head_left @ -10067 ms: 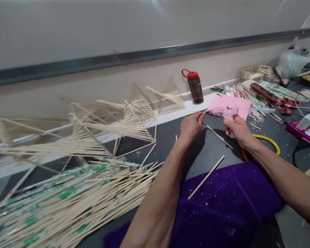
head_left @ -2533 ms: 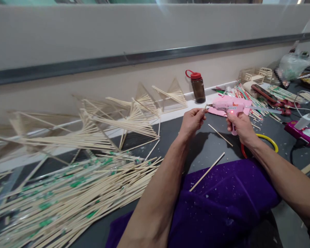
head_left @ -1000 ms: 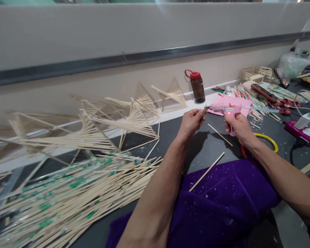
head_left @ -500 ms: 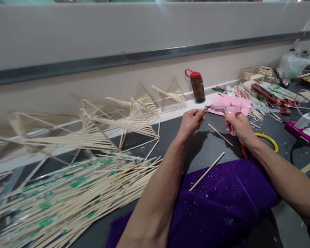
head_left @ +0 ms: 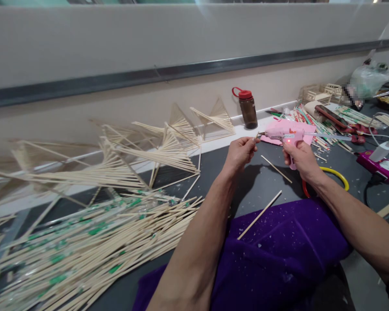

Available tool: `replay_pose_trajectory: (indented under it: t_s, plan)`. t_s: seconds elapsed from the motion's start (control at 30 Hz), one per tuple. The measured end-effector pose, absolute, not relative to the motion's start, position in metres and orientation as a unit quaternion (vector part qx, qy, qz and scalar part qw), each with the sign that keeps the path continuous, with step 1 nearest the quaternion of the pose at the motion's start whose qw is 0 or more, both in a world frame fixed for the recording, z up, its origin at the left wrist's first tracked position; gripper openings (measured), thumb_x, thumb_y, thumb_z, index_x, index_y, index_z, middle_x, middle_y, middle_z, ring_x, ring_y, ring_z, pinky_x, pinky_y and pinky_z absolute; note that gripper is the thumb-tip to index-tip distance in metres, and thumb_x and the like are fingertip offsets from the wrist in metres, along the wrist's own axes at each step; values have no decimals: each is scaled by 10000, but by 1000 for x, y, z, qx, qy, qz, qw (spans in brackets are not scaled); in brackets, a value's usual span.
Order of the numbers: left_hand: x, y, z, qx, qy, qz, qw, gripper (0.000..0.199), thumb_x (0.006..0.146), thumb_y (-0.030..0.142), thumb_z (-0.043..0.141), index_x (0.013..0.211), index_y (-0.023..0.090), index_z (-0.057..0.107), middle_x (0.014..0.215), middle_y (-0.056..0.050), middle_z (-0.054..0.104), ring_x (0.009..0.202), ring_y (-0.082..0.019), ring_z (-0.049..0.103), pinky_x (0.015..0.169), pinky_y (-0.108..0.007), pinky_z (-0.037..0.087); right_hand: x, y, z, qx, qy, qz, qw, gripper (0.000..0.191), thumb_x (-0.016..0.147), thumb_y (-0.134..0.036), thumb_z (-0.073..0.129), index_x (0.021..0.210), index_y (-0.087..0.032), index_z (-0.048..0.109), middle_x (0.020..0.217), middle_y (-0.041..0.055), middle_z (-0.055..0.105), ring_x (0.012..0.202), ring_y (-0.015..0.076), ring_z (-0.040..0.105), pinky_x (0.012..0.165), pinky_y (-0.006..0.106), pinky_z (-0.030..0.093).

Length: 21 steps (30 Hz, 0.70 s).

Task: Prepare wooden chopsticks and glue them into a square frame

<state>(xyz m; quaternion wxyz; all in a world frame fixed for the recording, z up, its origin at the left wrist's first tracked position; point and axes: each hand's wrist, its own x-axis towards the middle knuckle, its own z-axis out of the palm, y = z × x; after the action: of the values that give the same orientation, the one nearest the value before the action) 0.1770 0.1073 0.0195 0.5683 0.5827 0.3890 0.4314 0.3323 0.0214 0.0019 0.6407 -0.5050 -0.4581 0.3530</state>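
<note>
My left hand (head_left: 242, 152) is closed in a pinch, with the pale tip of a thin wooden stick (head_left: 258, 135) showing above the fingertips; most of that stick is hidden. Right at that tip is the nozzle of a pink hot glue gun (head_left: 287, 134). Its handle is gripped by my right hand (head_left: 300, 159), and a small red light glows on its body. A clear glue stick (head_left: 330, 137) sticks out of the gun's back end. Below the hands, one loose stick (head_left: 276, 169) lies on the dark table, and another stick (head_left: 259, 214) rests partly on purple cloth (head_left: 278, 255).
Twisted stick frames (head_left: 158, 153) stand along the wall, behind a large pile of chopsticks (head_left: 116, 242). A brown bottle (head_left: 247, 110) with a red lid stands at the back. To the right are pliers with red handles (head_left: 363, 129), a purple power strip (head_left: 379, 166) and a yellow-and-red ring (head_left: 339, 174).
The glue gun has shifted very slightly to the right, and a little more of the stick's tip shows at the nozzle. Both hands keep their grip.
</note>
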Motion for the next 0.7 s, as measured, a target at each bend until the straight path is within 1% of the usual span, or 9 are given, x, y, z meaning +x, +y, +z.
replay_pose_trajectory:
  t_s: [0.1,0.3,0.57,0.7]
  plan:
    - [177,108,19,582,390,431,569,184,733,282,628,781,105,620,526,40,495,349,-19,303,357,-173,153,332,22,2,-507,-461,357,635,262,782,-371,569,603,-198,489,458,-50,482,388,60,420,388,199,288]
    - [177,106,21,591,388,420,569,175,750,264,604,794,95,620,526,39,500,347,-21,314,354,-172,165,334,21,4,-525,-458,340,632,298,774,-398,561,572,-202,464,435,-47,464,402,63,421,394,190,312]
    - [176,108,19,594,394,415,566,195,745,291,623,797,103,623,533,42,495,358,-19,318,360,-171,167,334,22,1,-541,-439,343,630,266,772,-409,565,632,-197,485,488,-48,501,400,67,480,396,193,348]
    - [176,109,18,595,394,413,566,200,738,298,631,797,106,622,529,46,493,354,-20,309,358,-177,159,334,22,1,-541,-440,351,626,252,768,-405,572,654,-196,488,486,-54,504,396,66,483,392,192,347]
